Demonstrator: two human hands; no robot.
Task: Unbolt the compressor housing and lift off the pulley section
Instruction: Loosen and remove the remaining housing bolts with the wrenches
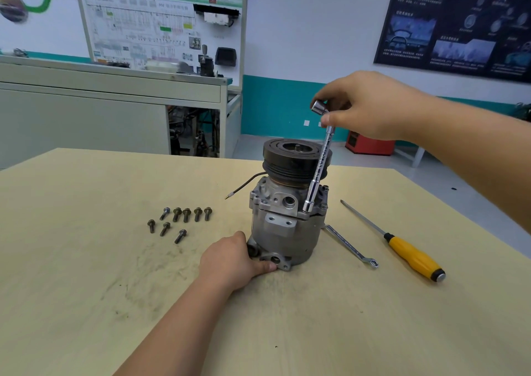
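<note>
Compressor [287, 226] upright mid-table, pulley [296, 157] on top, one housing bolt under the socket.

I have my right hand [370, 105] pinched round the bent top of the L-shaped socket wrench [319, 163], whose lower socket sits on a bolt at the housing flange on the right side of the body. My left hand [235, 257] is pressed against the near foot of the compressor, fingers closed on the casting to steady it on the table [86, 289]. Eight loose bolts [181, 222] lie to the left, a ring spanner [350, 246] and a yellow-handled screwdriver [413, 256] to the right. I judge the unbolting is well along but not finished. Next I need to keep the socket square on the bolt head and spin it out while bracing the body; whether more bolts remain on the far side I cannot tell.
</note>
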